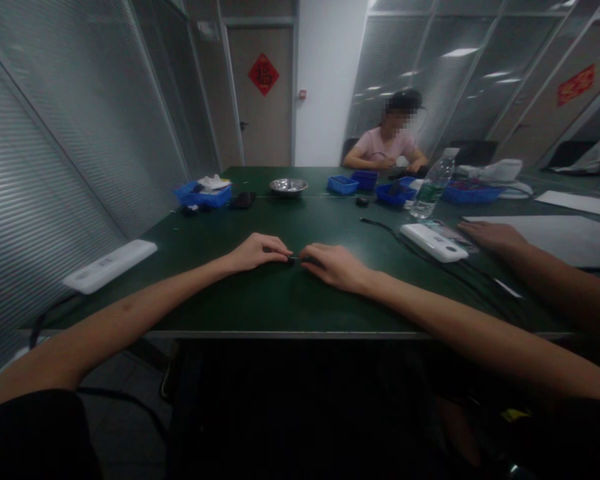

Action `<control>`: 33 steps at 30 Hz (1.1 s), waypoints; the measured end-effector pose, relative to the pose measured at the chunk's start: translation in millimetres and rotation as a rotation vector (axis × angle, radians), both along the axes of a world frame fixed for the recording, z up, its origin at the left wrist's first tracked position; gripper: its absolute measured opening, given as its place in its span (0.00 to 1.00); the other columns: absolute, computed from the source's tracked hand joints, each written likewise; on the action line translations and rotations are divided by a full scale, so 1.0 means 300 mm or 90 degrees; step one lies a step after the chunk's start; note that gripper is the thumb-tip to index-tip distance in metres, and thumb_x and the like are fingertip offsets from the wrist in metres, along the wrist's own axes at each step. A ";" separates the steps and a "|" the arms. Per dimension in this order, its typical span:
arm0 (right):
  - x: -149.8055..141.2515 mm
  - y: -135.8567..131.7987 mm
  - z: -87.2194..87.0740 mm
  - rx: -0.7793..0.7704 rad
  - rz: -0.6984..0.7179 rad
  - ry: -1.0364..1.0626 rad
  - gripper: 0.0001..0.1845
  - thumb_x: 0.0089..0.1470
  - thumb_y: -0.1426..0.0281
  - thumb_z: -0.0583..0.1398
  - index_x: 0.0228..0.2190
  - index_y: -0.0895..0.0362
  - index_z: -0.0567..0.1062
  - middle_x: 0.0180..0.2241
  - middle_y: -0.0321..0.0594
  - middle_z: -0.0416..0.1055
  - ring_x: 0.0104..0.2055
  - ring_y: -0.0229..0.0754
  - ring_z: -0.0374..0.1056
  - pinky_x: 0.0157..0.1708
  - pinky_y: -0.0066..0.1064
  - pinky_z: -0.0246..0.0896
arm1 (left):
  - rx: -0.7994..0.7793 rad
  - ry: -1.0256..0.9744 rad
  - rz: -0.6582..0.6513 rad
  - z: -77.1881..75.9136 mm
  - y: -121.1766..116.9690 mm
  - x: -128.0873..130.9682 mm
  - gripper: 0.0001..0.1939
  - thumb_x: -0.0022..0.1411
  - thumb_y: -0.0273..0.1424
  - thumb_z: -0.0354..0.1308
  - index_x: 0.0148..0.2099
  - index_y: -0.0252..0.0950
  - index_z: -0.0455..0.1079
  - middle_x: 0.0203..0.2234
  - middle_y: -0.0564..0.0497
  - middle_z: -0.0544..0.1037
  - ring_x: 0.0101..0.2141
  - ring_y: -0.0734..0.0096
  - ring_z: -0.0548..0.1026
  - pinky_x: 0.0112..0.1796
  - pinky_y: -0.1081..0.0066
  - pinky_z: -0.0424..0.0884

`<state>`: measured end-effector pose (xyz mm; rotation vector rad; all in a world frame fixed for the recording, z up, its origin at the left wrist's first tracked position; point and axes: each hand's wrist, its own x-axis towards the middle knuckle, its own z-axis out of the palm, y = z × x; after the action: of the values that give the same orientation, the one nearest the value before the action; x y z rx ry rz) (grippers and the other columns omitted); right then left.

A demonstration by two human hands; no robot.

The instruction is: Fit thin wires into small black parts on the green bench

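Observation:
My left hand [257, 252] and my right hand [333, 265] rest on the green table [280, 300], fingertips meeting over a small dark part [295, 259] pinched between them. Both hands have their fingers curled closed on it. The part is too small and dark to name. My forearms stretch out across the table's near edge.
Another person's hand [490, 233] lies flat at the right beside a white power strip [433, 241] and its black cable. A second white strip [111, 265] lies at the left. Blue trays [203, 195], a metal bowl [289, 186] and a water bottle [431, 187] stand farther back. A person sits at the far end.

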<state>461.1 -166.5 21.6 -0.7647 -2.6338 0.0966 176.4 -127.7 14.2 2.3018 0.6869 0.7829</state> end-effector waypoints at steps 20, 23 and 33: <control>-0.040 -0.013 0.003 0.006 -0.008 -0.003 0.11 0.71 0.64 0.55 0.51 0.54 0.70 0.46 0.45 0.76 0.41 0.44 0.73 0.38 0.33 0.62 | -0.038 0.021 -0.059 0.009 -0.023 0.037 0.14 0.66 0.37 0.66 0.49 0.35 0.81 0.42 0.45 0.80 0.43 0.64 0.77 0.46 0.65 0.71; -0.035 -0.008 0.004 -0.002 -0.016 0.024 0.11 0.71 0.64 0.55 0.51 0.54 0.69 0.46 0.44 0.76 0.42 0.45 0.73 0.39 0.33 0.62 | -0.068 0.029 -0.050 0.011 -0.022 0.038 0.17 0.65 0.38 0.67 0.52 0.34 0.79 0.40 0.46 0.78 0.40 0.66 0.75 0.42 0.67 0.70; -0.024 0.011 0.005 -0.012 -0.023 0.011 0.11 0.70 0.64 0.56 0.50 0.53 0.70 0.43 0.43 0.76 0.41 0.44 0.72 0.39 0.32 0.61 | -0.020 0.088 -0.032 0.020 -0.025 0.038 0.18 0.67 0.41 0.63 0.53 0.36 0.78 0.42 0.47 0.74 0.36 0.70 0.70 0.35 0.70 0.66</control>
<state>454.0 -163.3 22.9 -0.8151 -2.6053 0.1177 187.7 -135.2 20.4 2.3509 0.6942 0.5902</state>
